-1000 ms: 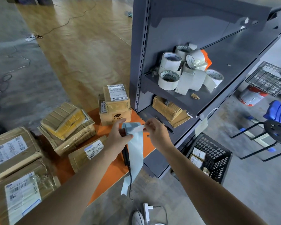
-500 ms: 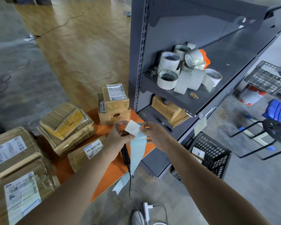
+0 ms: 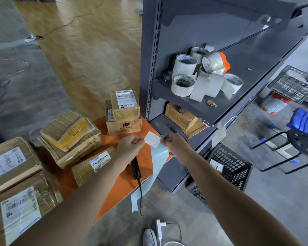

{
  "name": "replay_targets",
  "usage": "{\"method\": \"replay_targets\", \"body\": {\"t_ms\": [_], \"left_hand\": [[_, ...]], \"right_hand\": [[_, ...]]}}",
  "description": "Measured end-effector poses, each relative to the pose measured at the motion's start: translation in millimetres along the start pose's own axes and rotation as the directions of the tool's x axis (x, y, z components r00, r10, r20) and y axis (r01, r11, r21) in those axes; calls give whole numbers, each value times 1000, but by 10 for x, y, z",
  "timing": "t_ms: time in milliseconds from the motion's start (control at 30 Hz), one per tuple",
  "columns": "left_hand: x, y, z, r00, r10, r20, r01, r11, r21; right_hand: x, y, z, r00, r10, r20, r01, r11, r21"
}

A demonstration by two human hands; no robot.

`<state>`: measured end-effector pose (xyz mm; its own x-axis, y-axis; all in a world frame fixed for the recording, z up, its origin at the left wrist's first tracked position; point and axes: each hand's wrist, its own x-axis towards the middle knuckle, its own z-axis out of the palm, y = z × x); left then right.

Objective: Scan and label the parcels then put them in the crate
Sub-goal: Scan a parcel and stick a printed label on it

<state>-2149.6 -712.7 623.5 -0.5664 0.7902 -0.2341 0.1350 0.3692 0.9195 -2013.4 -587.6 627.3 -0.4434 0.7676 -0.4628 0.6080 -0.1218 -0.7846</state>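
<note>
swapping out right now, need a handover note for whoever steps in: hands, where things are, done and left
Left hand pinches the white label by its left edge; right hand pinches the blue backing strip at the label's other edge.
Scanner lies on the orange table under the left wrist.
Done: one labelled parcel shows in the black crate on the floor.
Left: stick this label on a parcel, probably the small parcel nearest the hands, crate it, then do the other parcels on the table.
</note>
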Motion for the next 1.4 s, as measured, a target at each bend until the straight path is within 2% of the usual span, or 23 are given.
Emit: {"method": "replay_targets", "body": {"t_ms": [100, 200, 400, 633, 767, 1000, 1200, 1300, 1400], "left_hand": [[34, 10, 60, 999, 32, -15, -31, 998, 60], [83, 16, 102, 997, -4, -74, 10, 997, 73], [185, -38, 218, 970, -150, -191, 149, 989, -23], [247, -97, 267, 928, -226, -296, 218, 974, -61], [314, -163, 183, 881, -313, -356, 257, 946, -197], [360, -309, 160, 870, -393, -298, 302, 902, -308], [350, -428, 189, 841, -480, -251, 354, 838, -415], [355, -483, 170, 823, -510, -248, 364, 811, -459], [338, -505, 134, 804, -542, -243, 372, 779, -505]], "right_hand": [[-6, 11, -17, 1000, -11, 8, 11, 1000, -14], [6, 38, -56, 998, -53, 26, 54, 998, -35], [62, 102, -8, 990, -118, 83, 125, 988, -95], [128, 211, 100, 979, -131, 159, 155, 977, -149], [244, 243, 104, 988, -95, 126, 111, 985, -128], [473, 287, 179, 976, -158, 150, 195, 941, -278], [578, 428, 401, 962, -236, 134, 271, 818, -508], [610, 475, 515, 956, -278, 90, 278, 770, -575], [640, 502, 640, 964, -262, 43, 239, 786, -569]]}}
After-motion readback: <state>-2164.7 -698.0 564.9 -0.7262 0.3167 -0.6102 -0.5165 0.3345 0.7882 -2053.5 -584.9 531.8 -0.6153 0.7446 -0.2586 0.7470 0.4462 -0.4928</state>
